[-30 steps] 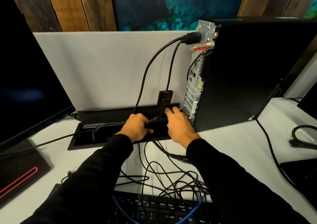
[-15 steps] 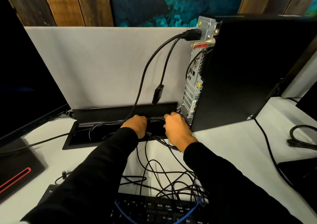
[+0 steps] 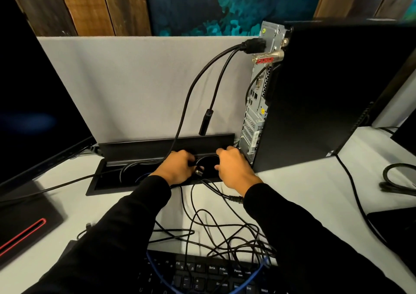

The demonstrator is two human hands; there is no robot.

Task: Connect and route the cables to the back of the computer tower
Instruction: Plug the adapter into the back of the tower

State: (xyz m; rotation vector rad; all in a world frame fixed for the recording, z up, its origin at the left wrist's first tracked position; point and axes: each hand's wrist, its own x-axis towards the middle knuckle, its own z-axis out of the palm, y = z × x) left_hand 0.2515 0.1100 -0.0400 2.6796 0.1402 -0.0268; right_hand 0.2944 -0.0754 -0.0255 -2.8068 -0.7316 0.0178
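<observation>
Fingers of your left hand point(image 3: 177, 166) curl around a thin black cable with a small metal plug point(image 3: 199, 172) at the near edge of the cable tray point(image 3: 108, 181); whether your right hand point(image 3: 234, 167) pinches anything, you cannot tell. The computer tower point(image 3: 326, 95) stands just right of both hands on the surface point(image 3: 304, 192). Cables point(image 3: 213, 230) like these are probably light and floppy, so hold the stiff plug body, not the cord.

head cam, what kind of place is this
Most likely an office workstation: a white desk with a grey divider panel behind it, a computer tower with its rear ports exposed, a monitor to the left, and a keyboard under loose cables.
</observation>
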